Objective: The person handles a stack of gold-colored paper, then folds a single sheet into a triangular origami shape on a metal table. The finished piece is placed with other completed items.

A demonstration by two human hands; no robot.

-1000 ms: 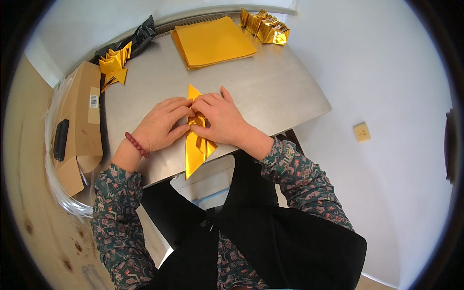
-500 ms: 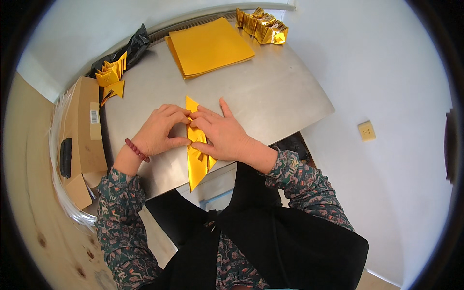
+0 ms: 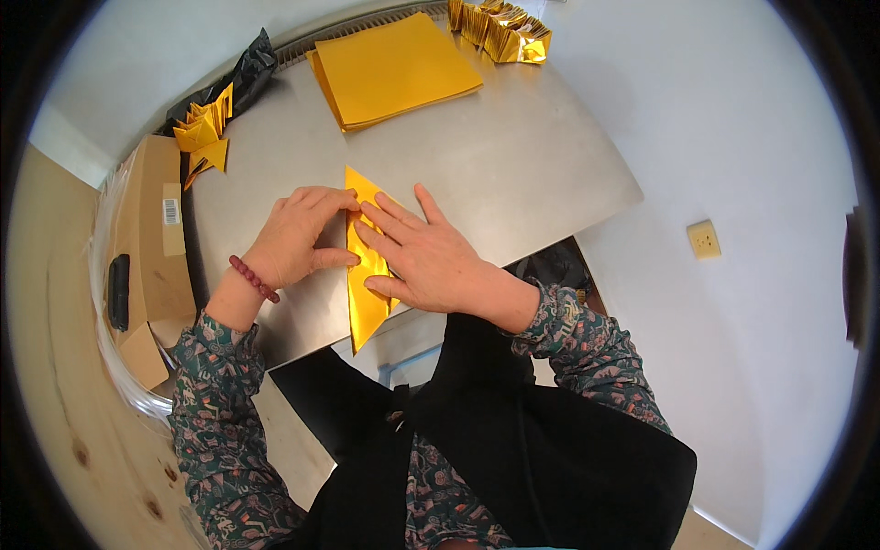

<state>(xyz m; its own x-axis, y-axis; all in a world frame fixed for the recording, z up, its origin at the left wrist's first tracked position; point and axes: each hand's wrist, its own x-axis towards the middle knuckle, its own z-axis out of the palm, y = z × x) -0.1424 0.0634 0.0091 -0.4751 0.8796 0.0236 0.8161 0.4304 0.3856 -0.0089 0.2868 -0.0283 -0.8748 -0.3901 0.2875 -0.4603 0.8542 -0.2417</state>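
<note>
A long, narrow folded piece of gold paper [image 3: 365,302] lies on the grey metal table [image 3: 513,165], its lower tip past the near edge. My left hand [image 3: 295,236], with a red bead bracelet at the wrist, presses its fingertips on the paper's left edge. My right hand [image 3: 423,257] lies flat on the paper's right side, fingers spread and pointing left. Both hands pin the paper down along its middle crease.
A stack of flat gold sheets [image 3: 394,69] sits at the table's far side. Folded gold pieces [image 3: 502,29] are piled at the far right corner, others [image 3: 203,137] at the far left beside a black bag [image 3: 240,78]. A cardboard box [image 3: 151,247] stands left.
The hands have stayed on the gold paper, shifting slightly; the right hand now lies flatter over the fold and the left fingertips press closer to the crease.
</note>
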